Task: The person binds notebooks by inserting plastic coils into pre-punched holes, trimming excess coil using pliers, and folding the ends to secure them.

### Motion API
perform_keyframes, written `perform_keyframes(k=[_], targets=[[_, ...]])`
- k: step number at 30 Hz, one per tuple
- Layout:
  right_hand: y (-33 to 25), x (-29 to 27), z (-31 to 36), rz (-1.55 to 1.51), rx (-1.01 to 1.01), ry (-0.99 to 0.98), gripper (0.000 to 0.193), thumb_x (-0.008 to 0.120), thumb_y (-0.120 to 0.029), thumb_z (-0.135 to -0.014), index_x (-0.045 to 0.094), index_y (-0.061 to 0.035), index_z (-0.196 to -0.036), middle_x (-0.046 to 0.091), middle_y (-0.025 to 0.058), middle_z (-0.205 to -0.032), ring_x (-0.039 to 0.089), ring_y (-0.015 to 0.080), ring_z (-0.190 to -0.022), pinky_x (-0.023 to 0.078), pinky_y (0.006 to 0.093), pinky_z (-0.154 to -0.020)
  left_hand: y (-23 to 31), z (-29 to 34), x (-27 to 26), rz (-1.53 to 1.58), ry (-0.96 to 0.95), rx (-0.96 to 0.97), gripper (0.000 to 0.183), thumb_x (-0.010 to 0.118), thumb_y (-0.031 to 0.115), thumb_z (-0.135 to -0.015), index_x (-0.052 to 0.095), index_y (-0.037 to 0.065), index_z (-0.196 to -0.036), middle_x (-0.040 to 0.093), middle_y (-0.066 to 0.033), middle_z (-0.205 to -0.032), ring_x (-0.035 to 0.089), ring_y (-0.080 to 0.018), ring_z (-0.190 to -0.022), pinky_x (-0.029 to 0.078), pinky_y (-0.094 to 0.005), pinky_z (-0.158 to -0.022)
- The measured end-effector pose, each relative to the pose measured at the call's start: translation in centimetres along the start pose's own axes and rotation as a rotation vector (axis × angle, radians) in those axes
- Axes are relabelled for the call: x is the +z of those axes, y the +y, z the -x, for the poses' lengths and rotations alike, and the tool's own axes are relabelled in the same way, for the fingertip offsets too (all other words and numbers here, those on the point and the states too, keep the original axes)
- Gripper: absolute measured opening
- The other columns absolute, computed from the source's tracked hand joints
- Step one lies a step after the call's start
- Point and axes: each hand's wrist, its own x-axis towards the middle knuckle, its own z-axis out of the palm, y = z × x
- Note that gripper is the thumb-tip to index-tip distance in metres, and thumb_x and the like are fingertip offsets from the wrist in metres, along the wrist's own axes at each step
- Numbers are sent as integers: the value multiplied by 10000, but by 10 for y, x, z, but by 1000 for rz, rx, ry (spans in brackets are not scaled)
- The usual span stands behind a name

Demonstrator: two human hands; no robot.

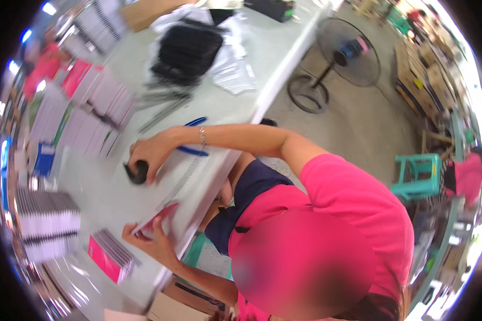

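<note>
Near the table's edge, my left hand point(150, 241) is closed on a thin booklet with a pink cover point(166, 213), tilted up from the table, with thumb and fingers on either side. My right hand point(154, 152), farther up the table and wearing a bracelet, grips a black curved object point(137, 172); motion blur hides its exact kind. Under the right wrist lie pliers with blue handles point(191, 151); their jaws are hidden by the hand. A thin grey binding coil point(186, 175) rests on the table between my hands and the edge.
A heap of black binding coils point(187, 51) lies on white wrapping, with loose coils point(166, 109) beside it. Stacks of booklets point(85, 131) and spiral-bound notebooks point(45, 219) line the far side. A pink notebook pile point(112, 255) is near my left hand. A fan point(348, 52) stands beyond the table edge.
</note>
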Motion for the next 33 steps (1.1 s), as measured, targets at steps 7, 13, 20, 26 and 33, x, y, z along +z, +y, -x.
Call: perform_keyframes(k=[7, 13, 20, 26, 33], targets=[[-54, 3, 77, -1199, -78, -24, 537, 773, -454, -838, 630, -19, -1118, 652, 31, -1018, 606, 121, -956, 490, 277, -870, -3, 1, 4, -66, 5, -8, 646, 837, 208, -769, 373, 36, -1185, 374, -94, -1096, 461, -244, -1006, 439, -359, -915], [-79, -9, 104, -888, 121, -91, 607, 839, -407, -760, 650, 11, -1157, 650, 107, -1122, 582, 164, -1023, 443, 269, -890, -8, -2, 2, -138, -4, -23, 636, 811, 306, -833, 384, 21, -1208, 398, -97, -1103, 481, -230, -952, 440, -340, -845], [-102, -15, 100, -830, 210, -61, 565, 817, -402, -781, 658, 2, -1142, 668, 88, -1059, 604, 153, -941, 479, 277, -810, -6, -5, -2, -33, -40, -32, 587, 817, 185, -783, 389, 65, -1166, 379, -75, -1098, 458, -223, -1004, 411, -352, -950], [-89, -1, 100, -1008, 194, -49, 588, 781, -451, -830, 665, 23, -1158, 688, 68, -991, 633, 152, -885, 519, 271, -814, -22, -5, -8, 7, -74, 41, 545, 800, 125, -792, 394, 58, -1150, 354, -54, -1065, 434, -201, -1032, 377, -358, -1020], [-96, 8, 92, -796, 323, -1, 528, 790, -456, -811, 723, 5, -1058, 708, 72, -963, 635, 154, -872, 511, 274, -784, -18, -6, -8, 79, -91, -22, 454, 711, -48, -771, 384, 65, -1066, 329, -44, -1047, 421, -185, -976, 401, -336, -993]])
